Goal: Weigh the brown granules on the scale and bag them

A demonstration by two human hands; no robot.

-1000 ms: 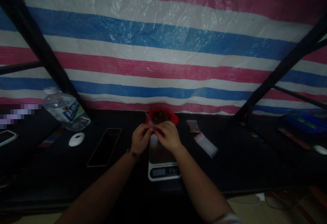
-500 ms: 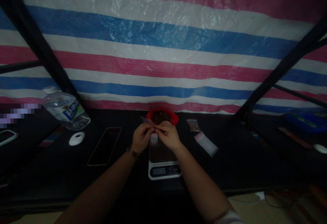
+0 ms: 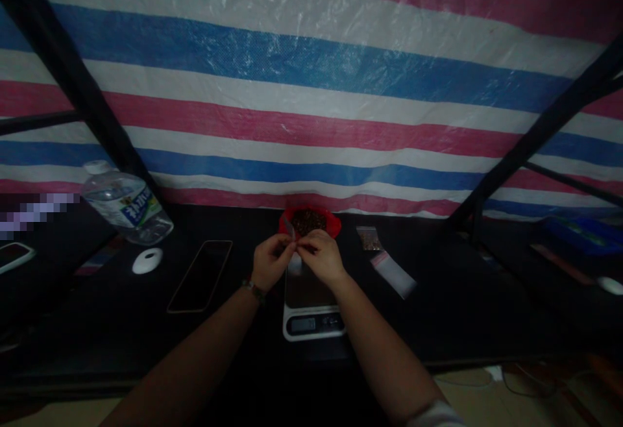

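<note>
My left hand (image 3: 270,261) and my right hand (image 3: 322,256) meet fingertip to fingertip, both closed in a pinch on a small clear plastic bag (image 3: 289,226). The bag stands up thin between them, partly hidden by the fingers. Just behind the hands is a red bowl (image 3: 333,226) holding small dark brown pieces (image 3: 308,220). Below the hands lies a white digital kitchen scale (image 3: 311,310) with a dark plate and a display at its front. To the right are a small zip bag with brown bits (image 3: 369,239) and a flat zip bag (image 3: 393,274).
On the black table (image 3: 462,297) a phone (image 3: 200,276), a white mouse (image 3: 147,260) and a large water bottle (image 3: 127,203) stand to the left. Dark metal posts (image 3: 516,148) slant up at both sides. A striped plastic sheet (image 3: 311,115) hangs behind.
The small bag between my fingers has turned from leaning left to more upright. My hands stay in nearly the same place, still pinching.
</note>
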